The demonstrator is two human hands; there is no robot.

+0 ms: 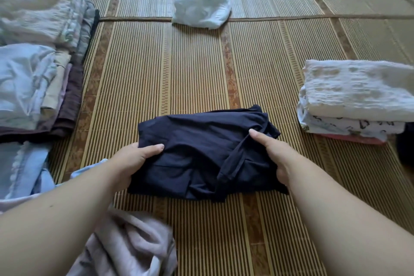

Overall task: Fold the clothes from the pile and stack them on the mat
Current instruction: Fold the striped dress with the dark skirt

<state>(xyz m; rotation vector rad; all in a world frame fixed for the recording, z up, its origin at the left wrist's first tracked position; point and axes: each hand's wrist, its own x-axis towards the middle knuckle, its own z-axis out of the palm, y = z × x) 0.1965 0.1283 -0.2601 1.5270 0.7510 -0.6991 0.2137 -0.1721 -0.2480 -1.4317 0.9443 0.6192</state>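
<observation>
Now your left hand (136, 157) and right hand (272, 152) each clamp one side of the folded dark garment (201, 152) lying mid-mat (197, 69). Tuck the loose strap (233, 161) in, lift level, then set it squarely on the right-edge stack (356, 98).

I sit on a striped straw mat (195, 69). On it lie my folded dark blue cloth (201, 152), a white bag (201, 4), folded stacks left (33, 63) and right (358, 101), and a pinkish heap (125, 248).
</observation>
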